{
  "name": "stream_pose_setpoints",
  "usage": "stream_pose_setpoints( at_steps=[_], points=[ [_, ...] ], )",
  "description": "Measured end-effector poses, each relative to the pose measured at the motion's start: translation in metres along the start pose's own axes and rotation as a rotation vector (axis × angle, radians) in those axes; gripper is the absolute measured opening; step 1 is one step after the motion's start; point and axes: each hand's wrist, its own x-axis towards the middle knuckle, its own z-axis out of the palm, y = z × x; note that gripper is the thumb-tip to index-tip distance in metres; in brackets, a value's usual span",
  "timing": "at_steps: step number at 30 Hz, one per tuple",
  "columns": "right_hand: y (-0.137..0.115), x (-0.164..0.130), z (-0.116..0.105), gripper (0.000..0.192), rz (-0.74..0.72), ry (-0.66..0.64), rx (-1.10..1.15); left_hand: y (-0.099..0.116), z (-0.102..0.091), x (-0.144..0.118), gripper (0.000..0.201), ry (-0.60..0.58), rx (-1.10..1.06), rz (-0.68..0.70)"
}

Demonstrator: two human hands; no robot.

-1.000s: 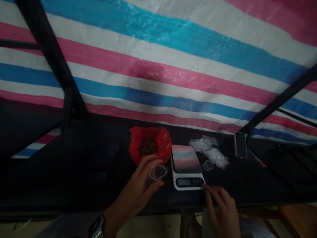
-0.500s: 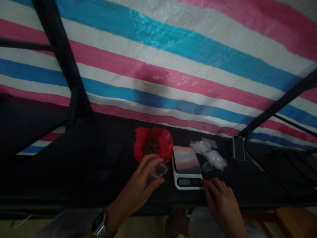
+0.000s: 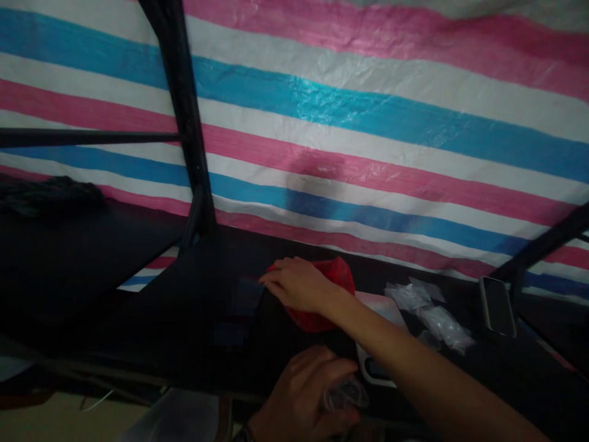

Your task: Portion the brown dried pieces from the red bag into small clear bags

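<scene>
Near the front edge of the table, my left hand (image 3: 313, 393) has its fingers closed around a small clear plastic bag (image 3: 345, 394), whose mouth bulges open. My right hand (image 3: 297, 283) reaches across to the left, over the red plastic bag (image 3: 338, 276). Its fingers are stretched out and slightly apart at that bag's left side, with nothing visible in them. The hand hides the bag's contents. My right forearm crosses the white digital scale (image 3: 375, 301) and covers much of its plate and display.
Several clear plastic packets (image 3: 444, 325) lie right of the scale, beside a small clear cup (image 3: 430, 339). A phone (image 3: 497, 307) leans by the right frame post. A striped tarp (image 3: 368, 159) hangs behind the black table (image 3: 184, 325). A black post (image 3: 184, 116) rises at left.
My right hand has left the scale's buttons and swung left over the red bag. My left hand has come lower and nearer with the clear bag. The view has turned left.
</scene>
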Motion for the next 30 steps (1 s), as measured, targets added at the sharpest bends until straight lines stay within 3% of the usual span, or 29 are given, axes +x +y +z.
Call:
stream_pose_setpoints(
  at_steps=[4,7,16,19,24,26,30],
  points=[
    [0.0,0.017,0.03,0.036,0.034,-0.056,-0.094,0.008,-0.008,0.001,0.052,0.055,0.038,-0.024],
    [0.004,0.016,0.04,0.037,0.036,-0.053,-0.088,0.009,-0.014,0.003,0.052,0.077,0.056,0.006],
    [0.005,0.017,0.045,0.035,0.026,-0.077,-0.082,0.005,-0.015,0.003,0.052,0.098,0.065,-0.062],
    [0.01,0.013,0.035,0.034,0.033,-0.013,-0.017,0.004,-0.015,0.002,0.051,0.111,0.105,-0.045],
    [0.04,-0.034,0.008,0.031,0.16,0.367,0.291,-0.003,-0.01,0.003,0.055,0.037,0.061,-0.119],
    [0.053,-0.064,0.004,0.028,0.182,0.368,0.293,-0.006,-0.004,0.004,0.057,-0.002,0.015,-0.175],
    [0.062,-0.112,0.009,0.035,0.177,0.226,0.248,-0.011,0.006,0.013,0.052,-0.057,-0.072,-0.29]
  ],
)
